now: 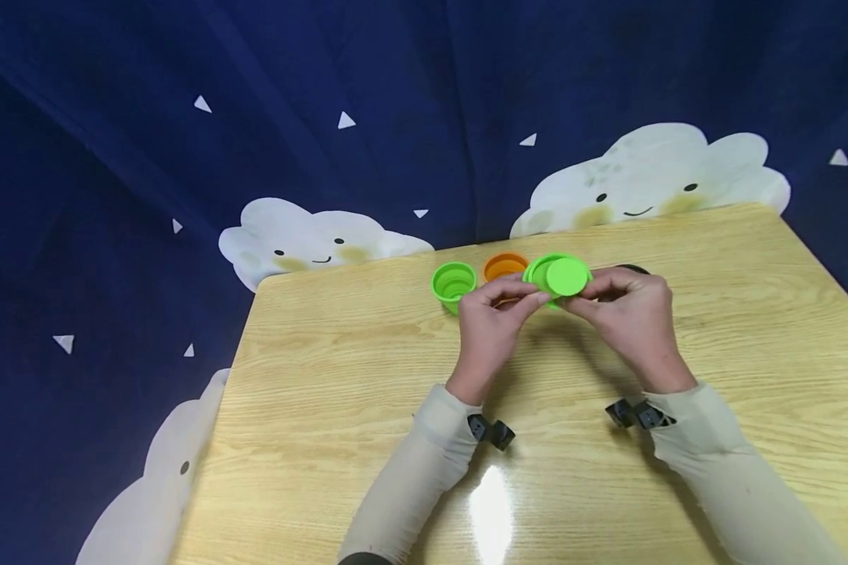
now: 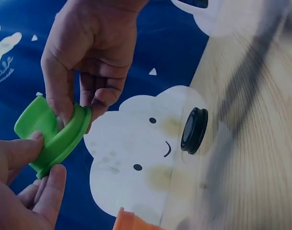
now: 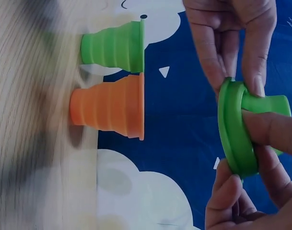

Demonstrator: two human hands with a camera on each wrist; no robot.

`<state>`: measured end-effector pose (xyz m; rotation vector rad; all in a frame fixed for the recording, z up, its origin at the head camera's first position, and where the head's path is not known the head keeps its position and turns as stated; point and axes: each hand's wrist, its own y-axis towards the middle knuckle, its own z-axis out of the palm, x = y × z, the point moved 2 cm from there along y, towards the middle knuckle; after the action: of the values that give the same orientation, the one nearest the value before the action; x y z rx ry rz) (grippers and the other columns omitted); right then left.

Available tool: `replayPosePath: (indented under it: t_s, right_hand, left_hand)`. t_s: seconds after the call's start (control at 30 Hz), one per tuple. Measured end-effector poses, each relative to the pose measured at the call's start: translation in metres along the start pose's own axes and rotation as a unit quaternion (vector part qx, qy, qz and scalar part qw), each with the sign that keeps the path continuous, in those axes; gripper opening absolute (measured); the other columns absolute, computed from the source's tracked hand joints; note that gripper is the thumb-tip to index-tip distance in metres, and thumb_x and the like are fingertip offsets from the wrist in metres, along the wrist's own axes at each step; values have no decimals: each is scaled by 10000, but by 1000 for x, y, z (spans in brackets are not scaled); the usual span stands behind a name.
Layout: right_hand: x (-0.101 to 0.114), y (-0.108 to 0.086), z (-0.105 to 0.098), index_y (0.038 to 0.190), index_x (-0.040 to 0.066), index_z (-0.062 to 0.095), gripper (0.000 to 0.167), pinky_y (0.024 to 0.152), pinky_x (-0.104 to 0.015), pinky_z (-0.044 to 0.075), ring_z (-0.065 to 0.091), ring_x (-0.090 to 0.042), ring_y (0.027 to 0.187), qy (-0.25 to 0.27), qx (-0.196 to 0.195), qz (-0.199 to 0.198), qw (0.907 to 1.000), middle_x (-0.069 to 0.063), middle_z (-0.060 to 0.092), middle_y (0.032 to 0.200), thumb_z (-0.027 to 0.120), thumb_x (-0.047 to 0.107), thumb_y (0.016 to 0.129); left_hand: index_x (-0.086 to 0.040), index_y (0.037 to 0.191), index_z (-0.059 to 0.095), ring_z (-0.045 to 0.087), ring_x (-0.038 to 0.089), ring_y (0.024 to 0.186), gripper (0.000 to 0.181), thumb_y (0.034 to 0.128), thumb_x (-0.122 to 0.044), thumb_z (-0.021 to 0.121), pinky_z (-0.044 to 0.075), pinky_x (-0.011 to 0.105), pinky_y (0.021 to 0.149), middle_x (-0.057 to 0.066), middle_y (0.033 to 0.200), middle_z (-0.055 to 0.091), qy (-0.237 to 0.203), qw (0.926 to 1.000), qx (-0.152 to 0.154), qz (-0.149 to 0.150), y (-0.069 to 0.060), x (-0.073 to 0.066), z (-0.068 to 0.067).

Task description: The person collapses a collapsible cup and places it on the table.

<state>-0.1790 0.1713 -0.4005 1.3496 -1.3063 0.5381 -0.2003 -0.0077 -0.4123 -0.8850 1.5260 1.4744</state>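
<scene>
A green collapsible cup (image 1: 568, 277) is held up off the table between both hands, its rim away from the base, which bulges toward the head camera. My left hand (image 1: 491, 329) pinches its left edge with thumb and fingers. My right hand (image 1: 632, 318) grips the opposite edge. In the left wrist view the held cup (image 2: 64, 143) looks partly folded and bent, with fingertips at both ends. The right wrist view shows a thick rim ring on the cup (image 3: 237, 129) and a narrower part sticking out beyond it.
A second green cup (image 1: 455, 284) and an orange cup (image 1: 505, 265) stand upright, extended, near the table's back edge. A black round, flat object (image 2: 194, 130) lies behind my right hand. The wooden table (image 1: 325, 377) ends at a dark blue curtain (image 1: 396, 78) with clouds.
</scene>
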Motion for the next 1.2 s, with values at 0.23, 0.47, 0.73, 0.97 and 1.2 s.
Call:
replayPosePath:
  t_s: [0.23, 0.47, 0.73, 0.97, 1.2]
  right_hand:
    - [-1, -2, 1, 841, -68, 696, 209, 701, -168, 565, 688, -88, 805, 492, 348, 374, 9975, 35, 726, 930, 873, -3, 751]
    - [-5, -3, 1, 994, -68, 632, 316, 724, -177, 568, 679, -117, 817, 1317, 714, 736, 9860, -18, 690, 971, 819, -122, 745]
    - [-6, -3, -4, 1215, -45, 604, 402, 756, -246, 587, 697, -178, 881, 3506, 1597, 1112, 9161, -135, 704, 1054, 707, -164, 845]
    - [-9, -2, -3, 1172, -54, 599, 290, 698, -260, 595, 707, -197, 808, 4763, 1577, 1696, 8483, -145, 722, 966, 602, -182, 913]
    - [-8, -6, 2, 1136, -37, 531, 322, 641, -234, 585, 701, -177, 762, 4684, 1383, 1608, 8577, -130, 724, 917, 568, -237, 886]
  left_hand:
    - [46, 1052, 740, 695, 164, 862, 223, 834, 40, 790, 602, 313, 763, 116, 992, 725, -1240, 9855, -233, -1138, 2, 5, 1]
    - [38, 1138, 719, 702, 166, 792, 335, 827, 163, 716, 602, 283, 680, 128, 941, 728, -2612, 9318, -474, -2477, 5, 7, 3]
    - [40, 1108, 726, 678, 167, 758, 351, 800, 204, 698, 582, 249, 647, 123, 948, 706, -2970, 9162, -625, -2617, 7, 5, 0]
    - [73, 1131, 710, 667, 169, 763, 367, 795, 216, 674, 576, 255, 640, 104, 951, 706, -3007, 9181, -370, -2556, 7, 1, 0]
    - [199, 1201, 602, 678, 186, 846, 453, 757, 272, 644, 586, 262, 657, 103, 958, 708, -3087, 9200, -323, -2393, 6, 1, 3]
